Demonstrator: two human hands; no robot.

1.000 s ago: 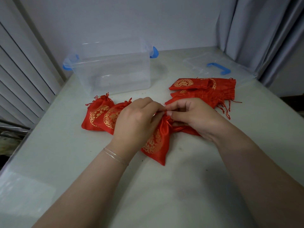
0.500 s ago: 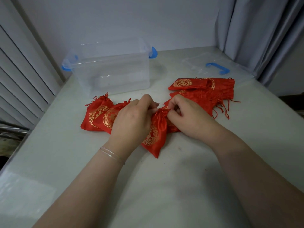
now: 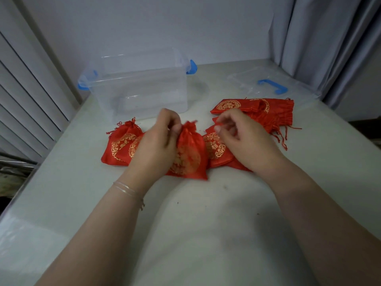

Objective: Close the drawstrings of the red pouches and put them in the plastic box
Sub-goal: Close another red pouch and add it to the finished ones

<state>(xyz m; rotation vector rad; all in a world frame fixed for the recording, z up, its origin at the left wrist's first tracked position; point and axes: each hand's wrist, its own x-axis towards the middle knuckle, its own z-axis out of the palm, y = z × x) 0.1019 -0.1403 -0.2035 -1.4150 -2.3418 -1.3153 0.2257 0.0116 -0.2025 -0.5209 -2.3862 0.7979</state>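
A red pouch (image 3: 190, 156) with a gold emblem stands on the table between my hands, its neck gathered tight. My left hand (image 3: 159, 145) grips it at the neck from the left. My right hand (image 3: 242, 139) is a little to the right of it and pinches a thin red drawstring between thumb and forefinger; the motion is blurred. Two gathered pouches (image 3: 121, 145) lie to the left, partly behind my left hand. Flat open pouches (image 3: 268, 111) are piled at the right, and another pouch (image 3: 214, 148) lies under my right hand. The clear plastic box (image 3: 144, 87) with blue latches stands behind, with nothing in it.
The box's clear lid (image 3: 272, 85) with a blue handle lies at the back right, near grey curtains (image 3: 329, 48). White slatted panels (image 3: 26, 96) run along the left table edge. A wall stands behind the box.
The pouch has turned from lying slanted to standing upright with its neck cinched. My hands have drawn apart, and my right hand has pulled away to the right with the string.
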